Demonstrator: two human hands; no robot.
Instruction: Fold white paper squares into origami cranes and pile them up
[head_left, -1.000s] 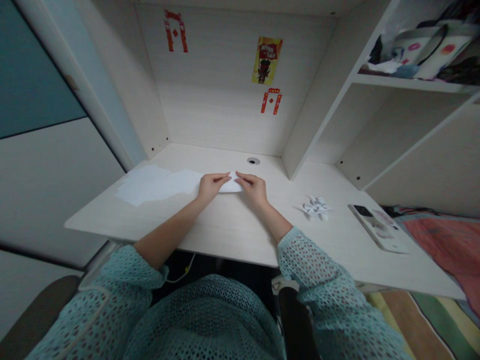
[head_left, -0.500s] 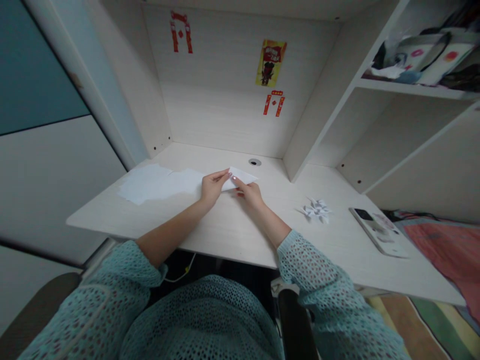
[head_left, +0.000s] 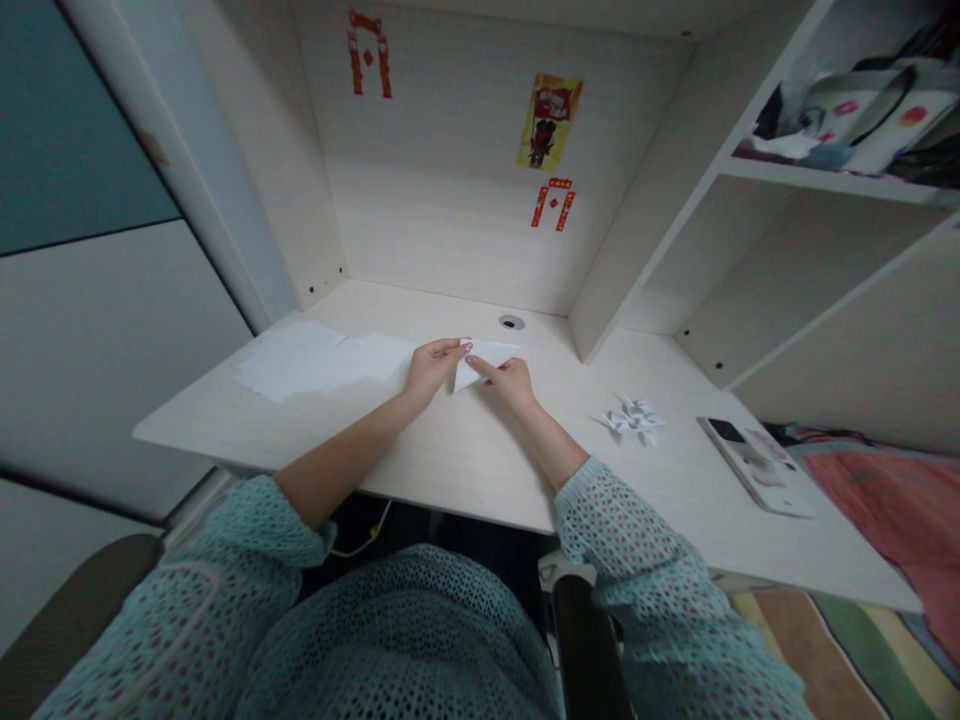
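Observation:
A folded white sheet of paper (head_left: 491, 352), roughly triangular, is between both hands just above the desk. My left hand (head_left: 433, 368) pinches its upper left corner, fingers closed. Gripping the paper from the right, my right hand (head_left: 511, 381) has its thumb laid on the front face and its other fingers partly hidden behind. Left of my hands, loose white paper sheets (head_left: 300, 362) lie spread and overlapping. Several small folded paper pieces with pointed tips (head_left: 632, 421) sit in a cluster to the right.
The white desk (head_left: 360, 440) has a cable hole (head_left: 511, 322) near its back panel. A phone-like white device (head_left: 754, 466) lies at right, by a red cloth (head_left: 877, 490). A shelf upright (head_left: 637, 230) rises behind, with bags (head_left: 862, 115) on the upper shelf.
The paper has turned in my hands, its lower left point now showing below the fingers. My right thumb has shifted slightly along it. The view has tilted a little.

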